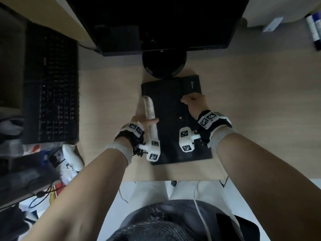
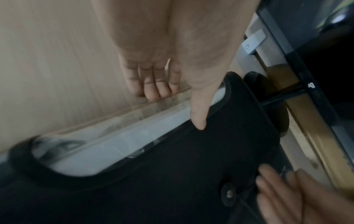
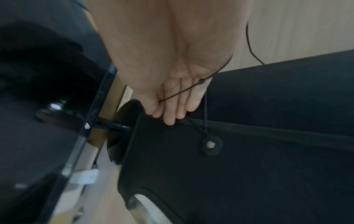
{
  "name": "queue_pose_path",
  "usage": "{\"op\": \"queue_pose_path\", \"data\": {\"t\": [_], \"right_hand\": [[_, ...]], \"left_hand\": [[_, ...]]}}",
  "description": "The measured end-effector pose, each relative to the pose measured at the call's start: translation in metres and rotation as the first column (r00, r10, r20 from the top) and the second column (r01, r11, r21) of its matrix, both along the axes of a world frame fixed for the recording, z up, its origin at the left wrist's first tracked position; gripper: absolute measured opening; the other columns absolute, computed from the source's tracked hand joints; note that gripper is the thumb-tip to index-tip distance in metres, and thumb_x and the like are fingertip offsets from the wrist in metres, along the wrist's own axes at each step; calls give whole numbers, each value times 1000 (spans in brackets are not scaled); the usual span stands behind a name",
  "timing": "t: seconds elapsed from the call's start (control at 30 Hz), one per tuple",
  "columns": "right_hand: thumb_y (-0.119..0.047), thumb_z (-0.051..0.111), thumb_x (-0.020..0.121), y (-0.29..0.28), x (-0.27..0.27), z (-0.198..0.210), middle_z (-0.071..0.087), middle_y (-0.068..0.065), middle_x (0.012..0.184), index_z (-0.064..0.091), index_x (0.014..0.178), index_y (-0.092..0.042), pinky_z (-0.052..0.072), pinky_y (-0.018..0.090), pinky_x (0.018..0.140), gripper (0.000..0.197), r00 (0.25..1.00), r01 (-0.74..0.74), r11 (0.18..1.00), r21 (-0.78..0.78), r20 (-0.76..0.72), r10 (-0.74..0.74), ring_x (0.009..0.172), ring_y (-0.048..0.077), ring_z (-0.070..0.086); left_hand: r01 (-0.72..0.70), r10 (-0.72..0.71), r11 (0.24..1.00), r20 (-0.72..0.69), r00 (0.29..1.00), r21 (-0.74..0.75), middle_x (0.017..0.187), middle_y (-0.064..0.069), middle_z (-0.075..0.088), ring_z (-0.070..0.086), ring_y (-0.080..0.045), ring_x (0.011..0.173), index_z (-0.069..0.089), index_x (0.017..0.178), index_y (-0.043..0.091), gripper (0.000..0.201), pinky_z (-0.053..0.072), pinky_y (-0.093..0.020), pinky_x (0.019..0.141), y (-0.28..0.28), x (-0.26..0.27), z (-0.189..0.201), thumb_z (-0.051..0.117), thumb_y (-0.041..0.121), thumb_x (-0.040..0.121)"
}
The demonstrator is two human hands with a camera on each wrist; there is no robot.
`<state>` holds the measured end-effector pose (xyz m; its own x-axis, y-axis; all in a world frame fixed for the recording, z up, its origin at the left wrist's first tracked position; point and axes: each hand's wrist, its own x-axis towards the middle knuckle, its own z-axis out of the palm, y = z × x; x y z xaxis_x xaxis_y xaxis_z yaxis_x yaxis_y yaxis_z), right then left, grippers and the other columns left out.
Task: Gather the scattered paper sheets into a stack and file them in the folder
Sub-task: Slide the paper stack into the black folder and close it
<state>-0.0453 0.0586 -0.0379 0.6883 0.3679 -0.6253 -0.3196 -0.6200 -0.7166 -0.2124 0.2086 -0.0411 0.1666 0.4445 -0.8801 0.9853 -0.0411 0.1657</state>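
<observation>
Black flat fabric folder lies on the pale wood-grain surface, just in front of the round black monitor base, between the two hands. White paper sheets show as a narrow strip along its left edge, tucked under the dark rounded cover; the left wrist view shows the same pale strip inside the folder's curved opening. On the cover sits a round black button fastener with a thin dark string running from it. The left hand rests at the folder's left edge, its thumb laid straight across the paper strip onto the black cover, the other fingers bent down to the surface beside the sheets. The right hand is at the folder's far right part, next to the flap, fingers together and pointing down onto the cover, with the string crossing them; I cannot tell whether it is pinched. A black keyboard lies well off to the left.
</observation>
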Motion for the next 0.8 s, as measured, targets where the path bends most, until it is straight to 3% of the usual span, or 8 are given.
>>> {"op": "queue_pose_path", "data": {"t": [0.03,0.07,0.17,0.3,0.47,0.57,0.67,0.8], "right_hand": [[-26,66,88,-1,-2,-1,71,4,91,72,94,-9,54,36,86,19,1000,-8,1000,-2,23,8,89,19,65],[-27,66,88,-1,-4,-2,70,2,90,72,93,-11,53,35,86,18,999,-10,1000,-4,31,10,90,18,65],[-31,65,87,-2,-8,2,68,-3,84,69,86,-19,53,33,84,13,996,-25,999,-30,87,28,89,18,65],[-37,64,85,5,-14,18,70,-7,85,70,83,-24,53,32,80,15,978,-149,988,-35,139,153,85,14,66],[-28,63,91,20,-43,41,68,-7,70,70,88,-19,50,22,59,12,933,-344,938,40,130,336,62,8,64],[-30,63,92,9,-55,47,69,-13,82,72,93,-23,44,15,65,12,910,-407,911,71,120,398,68,-5,59],[-34,68,86,-13,-64,45,72,-12,90,76,93,-26,47,15,76,13,886,-460,886,47,81,456,84,0,64],[-21,74,81,-38,-62,39,66,-6,64,78,87,-14,38,8,49,10,897,-434,901,10,-91,433,48,-5,53]], "left_hand": [[32,-32,999,4,999,-19,125,-10,61,61,-31,110,54,134,17,60,48,-38,96,-1,0,-1,72,40,81],[-8,9,999,24,1000,-34,121,-9,62,61,-31,106,51,136,16,68,48,-40,95,-2,-1,-1,72,46,79],[-170,174,983,72,982,-66,79,-4,61,60,-25,70,57,117,11,80,50,-37,70,-4,3,6,77,65,62],[-191,202,979,246,948,-67,107,-11,67,67,-31,98,58,118,7,73,57,-48,85,-10,7,11,82,51,65],[-177,235,955,242,941,-236,105,4,64,62,-16,89,51,122,20,85,55,-34,73,-4,19,23,85,58,54],[-224,272,960,361,892,-171,112,-5,62,63,-27,98,50,128,10,66,56,-41,77,-3,23,31,80,35,74],[-283,324,945,356,876,-162,122,-8,61,60,-32,107,44,137,12,94,52,-49,91,-5,27,37,83,48,59],[-295,317,948,435,843,-120,128,-4,57,56,-30,116,42,139,17,87,48,-50,96,-8,34,37,82,41,66]]}}
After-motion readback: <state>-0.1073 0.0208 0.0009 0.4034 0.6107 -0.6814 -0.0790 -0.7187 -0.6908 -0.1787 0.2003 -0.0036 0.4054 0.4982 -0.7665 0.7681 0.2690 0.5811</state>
